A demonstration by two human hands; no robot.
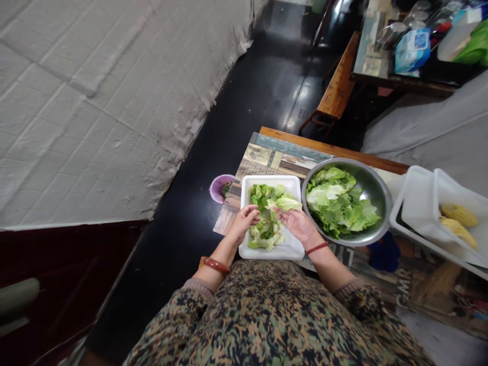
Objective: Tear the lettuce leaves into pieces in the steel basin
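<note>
Patterned table [263, 156]: lettuce leaves [267, 238] partly fill the white tray [274, 252], plenty more heap the steel bowl [369, 187] at right; your right hand [300, 224] pinches one leaf [287, 203], your left hand's [241, 224] hold unclear.

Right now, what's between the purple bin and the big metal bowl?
The head view shows a strip of patterned table, then the white tray of green leaves, with the left hand and right hand over it.

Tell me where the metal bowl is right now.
In the head view, the metal bowl sits on the table, just right of the white tray and left of the white plastic containers.
</note>
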